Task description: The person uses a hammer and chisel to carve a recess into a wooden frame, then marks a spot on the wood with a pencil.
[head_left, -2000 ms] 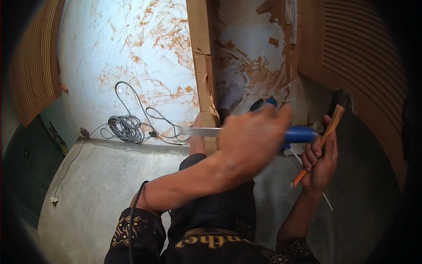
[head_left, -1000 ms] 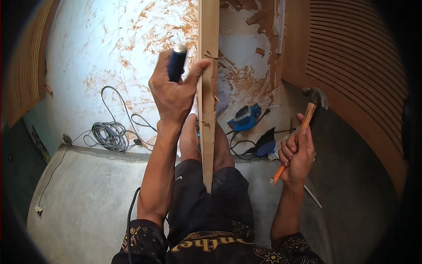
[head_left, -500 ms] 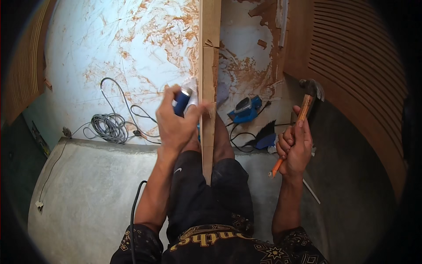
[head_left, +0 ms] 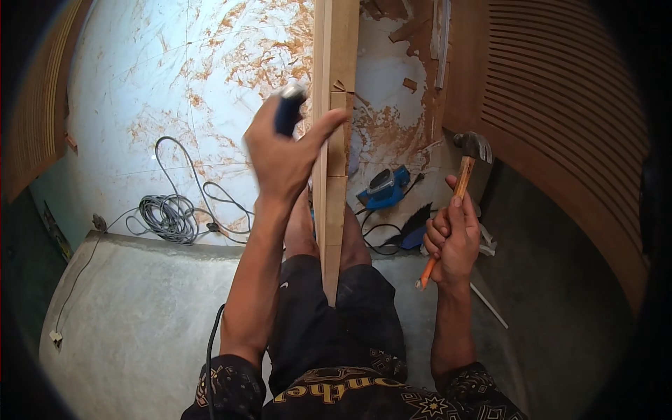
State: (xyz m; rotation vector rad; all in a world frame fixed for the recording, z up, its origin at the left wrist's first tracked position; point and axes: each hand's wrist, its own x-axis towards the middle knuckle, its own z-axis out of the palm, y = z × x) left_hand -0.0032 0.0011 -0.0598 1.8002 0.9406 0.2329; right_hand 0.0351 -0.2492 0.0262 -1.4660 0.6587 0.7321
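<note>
A long wooden board stands on edge between my legs, running away from me. Over its left side, my left hand is closed around a chisel with a dark blue handle and a metal cap; its blade is hidden. The thumb of that hand reaches across the board's top edge, near a small cut with a loose chip. To the right, my right hand grips a claw hammer by its orange-and-wood handle, head up, apart from the board.
A blue electric planer lies on the floor right of the board. Coiled grey cable rests at left. Wood shavings litter the white floor. Slatted wooden panels stand on both sides.
My left hand has moved farther along the board with the chisel. The view has shifted slightly; my right hand still holds the hammer in much the same pose.
</note>
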